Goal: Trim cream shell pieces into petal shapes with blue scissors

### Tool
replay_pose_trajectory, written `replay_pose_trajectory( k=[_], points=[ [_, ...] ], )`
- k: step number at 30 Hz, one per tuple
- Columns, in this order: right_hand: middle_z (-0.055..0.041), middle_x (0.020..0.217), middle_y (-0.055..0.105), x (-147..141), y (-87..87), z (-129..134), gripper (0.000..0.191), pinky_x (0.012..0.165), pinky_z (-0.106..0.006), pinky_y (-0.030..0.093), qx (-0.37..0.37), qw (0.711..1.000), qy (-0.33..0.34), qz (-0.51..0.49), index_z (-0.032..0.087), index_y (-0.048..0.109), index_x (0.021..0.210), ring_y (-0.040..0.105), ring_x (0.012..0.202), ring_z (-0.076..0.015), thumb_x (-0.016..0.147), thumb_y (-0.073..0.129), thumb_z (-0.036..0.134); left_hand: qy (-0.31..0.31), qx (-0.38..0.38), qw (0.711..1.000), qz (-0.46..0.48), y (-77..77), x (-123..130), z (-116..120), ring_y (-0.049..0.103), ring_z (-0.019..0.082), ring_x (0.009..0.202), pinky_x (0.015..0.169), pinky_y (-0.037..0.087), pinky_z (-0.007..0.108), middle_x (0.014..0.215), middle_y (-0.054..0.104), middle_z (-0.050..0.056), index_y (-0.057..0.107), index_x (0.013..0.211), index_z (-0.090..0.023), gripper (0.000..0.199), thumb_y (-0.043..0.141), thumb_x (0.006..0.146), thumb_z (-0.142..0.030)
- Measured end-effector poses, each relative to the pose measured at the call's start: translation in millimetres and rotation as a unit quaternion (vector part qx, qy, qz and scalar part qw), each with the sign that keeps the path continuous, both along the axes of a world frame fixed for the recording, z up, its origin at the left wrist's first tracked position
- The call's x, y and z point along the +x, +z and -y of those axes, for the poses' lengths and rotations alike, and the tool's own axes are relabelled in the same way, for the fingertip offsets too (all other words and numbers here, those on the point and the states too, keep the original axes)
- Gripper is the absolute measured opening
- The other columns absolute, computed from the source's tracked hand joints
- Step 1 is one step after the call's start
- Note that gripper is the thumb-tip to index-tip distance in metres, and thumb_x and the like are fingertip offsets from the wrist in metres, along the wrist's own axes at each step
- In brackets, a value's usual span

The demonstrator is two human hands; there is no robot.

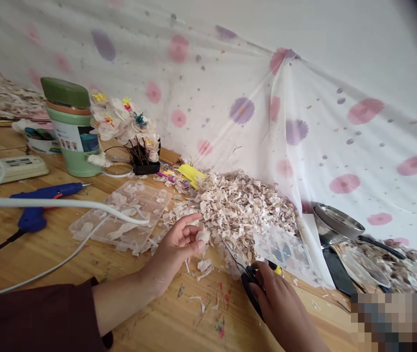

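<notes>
Though low over the wooden counter (172, 325), fingers (190, 239) of the left hand (173, 249) closed in a pinch on a pale curled flake (203, 237), just beside a heaped pile of similar flakes (241, 210). Right hand (282, 305) at the bottom right, clenched through the loops of black-handled scissors (248, 288), blades angled up and left, tips at the pile's near edge. Loose scraps and coloured specks scattered around both hands.

At centre left, a clear compartmented tray (120, 215) holding a few flakes; right of the pile, a second clear tray (285, 254). Farther left, a blue hot glue gun (43, 205) under a white cable (47, 203), and a power strip (10, 171) beyond. Upper left, a green lidded canister (71, 129) beside pale flowers (120, 120) with yellow centres in a black holder (144, 166). At the right, a steel saucepan (336, 225). Along the back, a polka-dot sheet (230, 98).
</notes>
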State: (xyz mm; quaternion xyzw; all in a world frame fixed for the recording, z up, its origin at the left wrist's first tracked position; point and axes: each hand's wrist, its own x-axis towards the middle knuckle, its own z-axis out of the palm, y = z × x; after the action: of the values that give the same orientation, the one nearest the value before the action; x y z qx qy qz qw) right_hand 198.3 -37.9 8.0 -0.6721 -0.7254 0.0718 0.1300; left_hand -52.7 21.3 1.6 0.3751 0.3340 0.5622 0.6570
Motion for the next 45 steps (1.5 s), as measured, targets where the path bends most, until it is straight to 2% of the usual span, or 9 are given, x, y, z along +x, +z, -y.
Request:
replay_pose_trajectory(
  k=[4,9,14,18,22,26,31,37,45],
  points=[
    [-0.0116,0.104,0.071,10.2,-2.7,-4.3,0.036,0.076,-0.038,0.052,-0.064,0.979,0.005,-0.192,0.023,0.049,0.12,0.069,0.086,-0.0258,0.085,0.052,0.034,0.013,-0.016,0.999,0.043,-2.0,0.0,-3.6,0.055,0.017,0.09,0.088,0.038,0.031,0.088,0.064,0.0,0.057,0.123,-0.024,0.058,0.08,0.07,-0.022],
    [-0.0102,0.09,0.073,3.2,3.2,-6.1,0.054,0.063,-0.032,0.054,-0.081,0.886,-0.031,-0.456,0.022,0.056,0.121,0.068,0.077,-0.0238,0.074,0.075,0.038,0.017,-0.034,0.998,0.054,-2.3,0.7,-6.2,0.053,0.015,0.085,0.089,0.034,0.03,0.082,0.063,-0.002,0.056,0.123,-0.024,0.056,0.079,0.073,-0.026],
    [-0.0037,0.07,0.069,-15.2,12.9,-3.4,0.064,0.043,-0.025,0.047,-0.065,0.812,-0.064,-0.576,0.022,0.067,0.113,0.059,0.051,-0.0162,0.055,0.091,0.035,0.015,-0.026,0.999,0.044,-5.1,0.8,-3.9,0.053,0.015,0.085,0.09,0.033,0.032,0.081,0.063,-0.002,0.057,0.122,-0.024,0.054,0.08,0.073,-0.027],
    [0.0024,0.054,0.06,-29.2,-2.9,2.8,0.061,0.035,-0.023,0.039,-0.119,0.787,-0.025,-0.604,0.023,0.072,0.106,0.046,0.036,-0.0107,0.051,0.092,0.039,0.002,-0.027,0.999,0.043,-4.4,1.7,-2.2,0.054,0.015,0.084,0.087,0.035,0.031,0.081,0.063,-0.002,0.058,0.12,-0.024,0.053,0.081,0.072,-0.027],
    [0.0005,0.059,0.062,-37.3,-19.8,13.6,0.058,0.042,-0.024,0.045,-0.102,0.816,-0.01,-0.569,0.021,0.072,0.109,0.053,0.044,-0.0131,0.058,0.089,0.042,0.002,-0.027,0.999,0.046,-2.6,3.0,-0.7,0.054,0.014,0.081,0.083,0.036,0.03,0.079,0.063,-0.003,0.06,0.117,-0.024,0.052,0.081,0.07,-0.026],
    [-0.0063,0.077,0.072,-46.0,-21.1,22.7,0.058,0.058,-0.026,0.053,-0.001,0.897,0.004,-0.442,0.017,0.07,0.109,0.067,0.067,-0.0222,0.06,0.084,0.046,-0.003,-0.034,0.998,0.051,-1.5,4.0,3.0,0.054,0.014,0.082,0.084,0.036,0.03,0.08,0.065,-0.002,0.059,0.118,-0.023,0.055,0.082,0.069,-0.025],
    [-0.0031,0.064,0.07,-57.0,-13.6,22.3,0.045,0.05,-0.024,0.048,0.048,0.98,0.025,-0.191,0.017,0.069,0.105,0.065,0.053,-0.02,0.076,0.066,0.051,-0.027,-0.049,0.995,0.08,1.2,7.5,9.7,0.053,0.014,0.079,0.085,0.035,0.031,0.078,0.064,-0.003,0.057,0.122,-0.022,0.061,0.083,0.068,-0.027],
    [-0.0089,0.078,0.076,-47.8,-18.6,17.4,0.045,0.055,-0.028,0.053,0.073,0.993,0.082,-0.036,0.013,0.062,0.116,0.072,0.063,-0.0247,0.08,0.064,0.04,-0.045,-0.064,0.989,0.125,0.5,11.8,14.6,0.052,0.012,0.075,0.079,0.035,0.03,0.078,0.063,-0.004,0.058,0.119,-0.023,0.057,0.082,0.068,-0.023],
    [-0.0061,0.072,0.072,-41.6,-24.4,17.8,0.052,0.05,-0.026,0.051,0.093,0.985,0.143,-0.005,0.015,0.057,0.117,0.07,0.059,-0.0238,0.075,0.066,0.044,-0.073,-0.075,0.98,0.167,0.2,12.3,15.9,0.054,0.012,0.069,0.07,0.04,0.03,0.077,0.064,-0.002,0.06,0.116,-0.021,0.057,0.085,0.065,-0.022]
  ],
)
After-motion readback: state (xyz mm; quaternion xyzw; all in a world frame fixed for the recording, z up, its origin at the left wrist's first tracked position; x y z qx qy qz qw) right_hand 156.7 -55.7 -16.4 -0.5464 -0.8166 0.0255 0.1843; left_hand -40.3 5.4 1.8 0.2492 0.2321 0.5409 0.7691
